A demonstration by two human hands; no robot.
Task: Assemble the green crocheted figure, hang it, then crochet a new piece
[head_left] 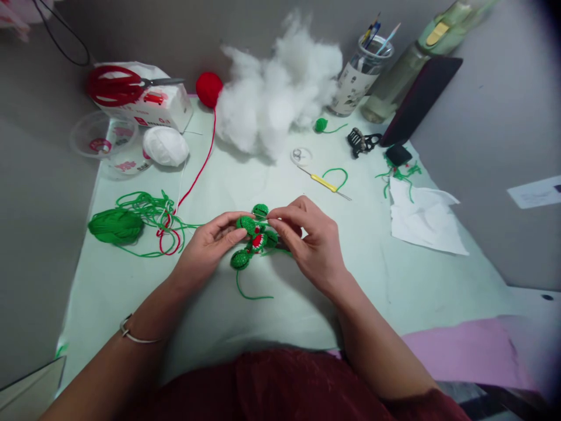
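A small crocheted piece of several green lobes with red and white in its middle is held over the table's centre. Thumb and fingers of my left hand are closed on its left side. At its upper right, my right hand pinches a thin, light, needle-like thing; its exact kind is too fine to make out. A loose green yarn tail hangs below the piece. From its left side a green strand runs toward a green yarn skein.
White stuffing and a red yarn ball lie at the back. Red scissors rest on a white box. A white yarn ball sits left, a yellow-handled crochet hook ahead, a pen cup and bottle at back right.
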